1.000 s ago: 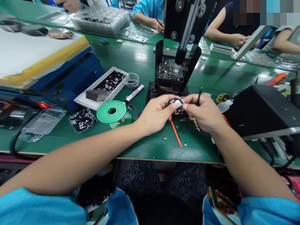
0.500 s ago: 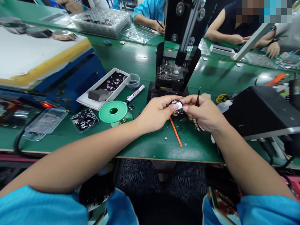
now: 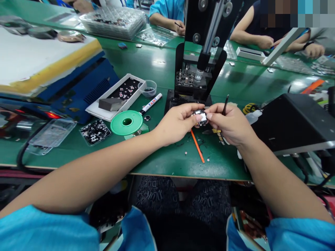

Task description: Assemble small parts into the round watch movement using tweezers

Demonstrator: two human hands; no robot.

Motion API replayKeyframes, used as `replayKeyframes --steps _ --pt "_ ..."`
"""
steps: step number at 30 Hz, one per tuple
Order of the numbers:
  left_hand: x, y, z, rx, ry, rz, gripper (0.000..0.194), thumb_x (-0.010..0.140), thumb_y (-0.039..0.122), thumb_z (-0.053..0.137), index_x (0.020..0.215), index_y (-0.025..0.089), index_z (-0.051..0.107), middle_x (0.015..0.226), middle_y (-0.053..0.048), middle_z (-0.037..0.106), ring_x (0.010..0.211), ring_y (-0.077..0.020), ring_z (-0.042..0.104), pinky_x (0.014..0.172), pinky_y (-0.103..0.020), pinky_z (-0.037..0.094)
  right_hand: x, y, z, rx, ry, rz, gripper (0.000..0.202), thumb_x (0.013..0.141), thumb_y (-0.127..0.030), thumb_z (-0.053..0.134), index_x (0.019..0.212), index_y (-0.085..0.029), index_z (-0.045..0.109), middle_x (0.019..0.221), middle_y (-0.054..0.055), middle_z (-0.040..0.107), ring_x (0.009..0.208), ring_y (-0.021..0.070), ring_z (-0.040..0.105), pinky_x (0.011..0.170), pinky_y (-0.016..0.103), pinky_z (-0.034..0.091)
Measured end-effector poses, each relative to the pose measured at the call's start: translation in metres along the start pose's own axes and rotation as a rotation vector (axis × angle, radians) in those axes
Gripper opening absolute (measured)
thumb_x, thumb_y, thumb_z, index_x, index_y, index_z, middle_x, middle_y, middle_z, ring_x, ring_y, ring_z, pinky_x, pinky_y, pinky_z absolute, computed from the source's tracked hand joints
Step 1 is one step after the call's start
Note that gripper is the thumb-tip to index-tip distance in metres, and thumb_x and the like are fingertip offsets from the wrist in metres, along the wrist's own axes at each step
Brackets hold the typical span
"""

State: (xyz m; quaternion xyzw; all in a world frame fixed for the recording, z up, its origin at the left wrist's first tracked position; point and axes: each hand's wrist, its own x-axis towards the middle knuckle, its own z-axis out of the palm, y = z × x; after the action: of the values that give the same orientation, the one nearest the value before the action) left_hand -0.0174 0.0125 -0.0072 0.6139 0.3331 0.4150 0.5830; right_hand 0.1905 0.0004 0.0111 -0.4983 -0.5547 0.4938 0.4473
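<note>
My left hand [image 3: 176,122] pinches a small round black watch-like electronic assembly [image 3: 200,118] between thumb and fingers. A white piece and a shiny part show on its upper face; the thumb covers some of it. My right hand [image 3: 230,122] is closed at the assembly's right edge, thumb and forefinger tips pressed together there. Whether they grip a tiny part cannot be made out. A slim dark pointed tool [image 3: 226,104] is tucked in the right hand and sticks up past the fingers. Beneath the hands, an orange stick [image 3: 197,146] lies on the green bench [image 3: 162,164].
A black press [image 3: 193,76] stands just behind my hands. To the left are a green spool [image 3: 119,122], a paint marker [image 3: 151,104], a white tray [image 3: 98,113], a box of small parts [image 3: 95,132] and a blue machine [image 3: 75,94]. A black box [image 3: 295,122] stands right. Co-workers sit opposite.
Both hands and the assembly appear slightly further right in the picture, as the view has shifted a little. The right fingers have drawn slightly outward along the assembly's edge. Both grips remain closed.
</note>
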Motion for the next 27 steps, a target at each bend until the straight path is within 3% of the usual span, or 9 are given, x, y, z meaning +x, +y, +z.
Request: replayKeyframes --steps 3,5,8,12,16,19,21,27 --pt "0.0028 -0.0018 0.0008 -0.028 0.059 -0.077 0.006 0.104 0.021 0.077 0.105 0.015 0.076 0.079 0.001 0.072 0.059 -0.0079 0.057 0.059 -0.021 0.046 0.0004 0.0013 0.0014 -0.006 0.027 -0.013 0.022 0.074 -0.036 0.088 0.085 -0.02 0.077 0.063 -0.004 0.061 0.056 0.0095 0.048 0.053 0.026 0.032" --pt "0.0032 -0.0022 0.0013 -0.027 0.057 -0.094 0.009 0.105 0.021 0.076 0.098 0.015 0.074 0.08 0.0 0.072 0.058 -0.0074 0.059 0.057 -0.02 0.046 0.0006 0.001 0.001 -0.023 0.006 -0.008 0.022 0.074 -0.036 0.088 0.083 -0.021 0.077 0.063 -0.005 0.06 0.056 0.0094 0.047 0.052 0.026 0.031" --pt "0.0024 -0.0027 0.0011 -0.002 0.044 -0.05 0.006 0.106 0.019 0.073 0.104 0.015 0.077 0.083 0.0 0.074 0.058 -0.0072 0.059 0.058 -0.021 0.048 0.001 0.0004 -0.0003 -0.037 -0.033 0.008 0.021 0.075 -0.036 0.089 0.084 -0.021 0.078 0.063 -0.005 0.06 0.056 0.0091 0.046 0.052 0.026 0.032" --pt "-0.0003 -0.0017 0.0012 0.083 0.044 0.002 0.018 0.11 0.024 0.068 0.117 0.016 0.083 0.08 0.001 0.072 0.06 -0.0085 0.057 0.061 -0.022 0.047 -0.001 -0.0007 -0.0023 0.004 -0.054 0.062 0.032 0.069 -0.039 0.099 0.089 -0.021 0.081 0.068 -0.003 0.064 0.056 0.0089 0.046 0.051 0.026 0.033" --pt "-0.0018 -0.0021 0.0027 0.139 0.011 0.048 0.023 0.11 0.025 0.068 0.122 0.015 0.085 0.093 -0.002 0.08 0.078 -0.0117 0.067 0.077 -0.024 0.056 -0.0035 0.0004 -0.0064 -0.026 -0.024 0.104 0.035 0.066 -0.041 0.103 0.089 -0.021 0.084 0.067 -0.001 0.064 0.055 0.0104 0.046 0.052 0.029 0.029" --pt "0.0001 -0.0055 0.0022 0.118 0.005 0.057 0.023 0.11 0.025 0.07 0.125 0.015 0.085 0.105 -0.006 0.084 0.094 -0.0163 0.075 0.089 -0.028 0.062 -0.0022 0.0027 -0.0084 -0.054 0.014 0.121 0.025 0.07 -0.036 0.103 0.087 -0.023 0.09 0.069 0.005 0.068 0.058 0.0116 0.049 0.055 0.033 0.029" --pt "0.0014 -0.0066 0.0017 0.121 -0.003 0.067 0.021 0.11 0.026 0.072 0.122 0.016 0.086 0.111 -0.007 0.086 0.103 -0.019 0.078 0.097 -0.032 0.063 -0.0013 0.0023 -0.0081 -0.039 0.033 0.129 0.026 0.065 -0.036 0.107 0.083 -0.025 0.092 0.067 0.007 0.067 0.057 0.0124 0.049 0.055 0.035 0.027" --pt "0.0014 -0.0032 0.0017 0.189 -0.02 0.079 0.021 0.111 0.02 0.068 0.121 0.014 0.086 0.118 -0.009 0.086 0.105 -0.0201 0.078 0.103 -0.032 0.062 -0.0011 -0.0052 -0.0051 -0.048 0.073 0.167 0.053 0.043 -0.062 0.116 0.068 -0.025 0.089 0.071 0.015 0.07 0.062 0.0182 0.059 0.057 0.039 0.036"
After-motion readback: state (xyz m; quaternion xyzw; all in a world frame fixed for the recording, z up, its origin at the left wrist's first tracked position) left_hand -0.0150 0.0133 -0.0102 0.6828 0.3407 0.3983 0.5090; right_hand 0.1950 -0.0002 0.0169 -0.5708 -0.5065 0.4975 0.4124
